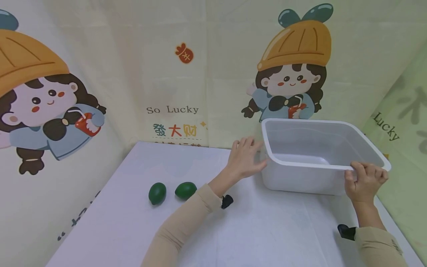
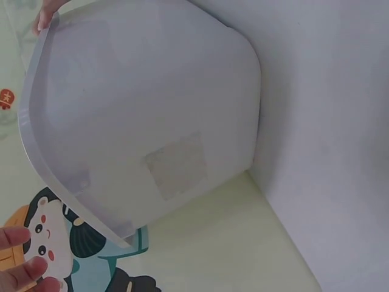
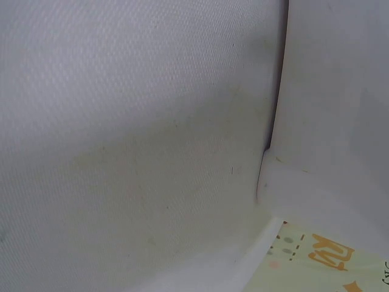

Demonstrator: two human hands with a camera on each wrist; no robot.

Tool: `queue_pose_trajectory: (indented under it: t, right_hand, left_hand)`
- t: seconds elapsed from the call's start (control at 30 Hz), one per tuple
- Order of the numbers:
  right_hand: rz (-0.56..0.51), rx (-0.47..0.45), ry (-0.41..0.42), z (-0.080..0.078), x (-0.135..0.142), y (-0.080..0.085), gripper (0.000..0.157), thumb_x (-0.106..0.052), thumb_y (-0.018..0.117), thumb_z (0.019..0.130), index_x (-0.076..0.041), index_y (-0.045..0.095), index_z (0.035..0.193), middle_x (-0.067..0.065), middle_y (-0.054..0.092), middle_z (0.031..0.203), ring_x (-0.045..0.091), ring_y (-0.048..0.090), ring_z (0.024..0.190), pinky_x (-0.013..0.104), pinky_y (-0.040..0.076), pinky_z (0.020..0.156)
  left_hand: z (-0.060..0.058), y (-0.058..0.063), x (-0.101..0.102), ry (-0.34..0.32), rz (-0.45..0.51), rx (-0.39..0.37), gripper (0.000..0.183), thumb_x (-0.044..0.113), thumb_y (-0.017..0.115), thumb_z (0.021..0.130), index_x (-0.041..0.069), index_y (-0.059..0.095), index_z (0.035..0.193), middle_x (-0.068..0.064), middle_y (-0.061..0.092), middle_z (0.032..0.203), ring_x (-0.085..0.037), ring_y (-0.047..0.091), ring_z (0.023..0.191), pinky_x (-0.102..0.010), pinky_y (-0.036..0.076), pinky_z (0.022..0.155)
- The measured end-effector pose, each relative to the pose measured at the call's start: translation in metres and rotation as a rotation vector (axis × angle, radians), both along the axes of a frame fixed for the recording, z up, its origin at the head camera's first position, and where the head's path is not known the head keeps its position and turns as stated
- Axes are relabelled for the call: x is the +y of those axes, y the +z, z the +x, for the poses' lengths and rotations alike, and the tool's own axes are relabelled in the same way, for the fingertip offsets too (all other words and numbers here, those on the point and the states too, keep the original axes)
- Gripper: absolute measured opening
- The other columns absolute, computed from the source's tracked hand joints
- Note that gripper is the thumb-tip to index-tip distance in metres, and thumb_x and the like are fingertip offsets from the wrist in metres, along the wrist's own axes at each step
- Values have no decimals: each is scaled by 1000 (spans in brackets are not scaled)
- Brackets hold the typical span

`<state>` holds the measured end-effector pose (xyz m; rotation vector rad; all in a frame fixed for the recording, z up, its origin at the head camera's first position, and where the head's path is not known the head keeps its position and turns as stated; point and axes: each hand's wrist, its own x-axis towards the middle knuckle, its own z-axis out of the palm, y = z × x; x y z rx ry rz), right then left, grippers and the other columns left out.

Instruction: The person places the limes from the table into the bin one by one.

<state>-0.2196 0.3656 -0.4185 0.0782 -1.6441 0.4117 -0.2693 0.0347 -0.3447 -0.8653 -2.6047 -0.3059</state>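
Note:
A white plastic bin [image 1: 300,179] stands at the back right of the table, its open top showing a bare inside. My right hand [image 1: 366,182] grips its near rim by the right corner, fingers curled over the edge. Beside the bin's left end is my left hand [image 1: 245,157], fingers spread and holding nothing. In the left wrist view, the fingers [image 2: 24,274] of that hand appear off the end of the bin [image 2: 127,91], which carries a pale square patch. The right wrist view takes in only the lower bin wall [image 3: 331,115] and the tabletop.
Two green limes, one upright-looking [image 1: 157,193] and one lying sideways [image 1: 185,190], rest left of my left forearm. The white-covered table [image 1: 267,230] meets cartoon-printed cloth walls [image 1: 217,85] at the back and both sides.

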Motion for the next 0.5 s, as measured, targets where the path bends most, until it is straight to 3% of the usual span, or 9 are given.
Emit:
queue_pose_trajectory:
  t: [0.5]
  right_hand:
    - [2,-12,-6,0,2,0,62,-59,35,85,1,50,79,24,41,79,44,32,78,60,17,82]
  left_hand:
    - [9,-8,-31,-17,-12,1,49,49,48,81,25,47,124,2,40,109,-15,36,100,-37,28,92]
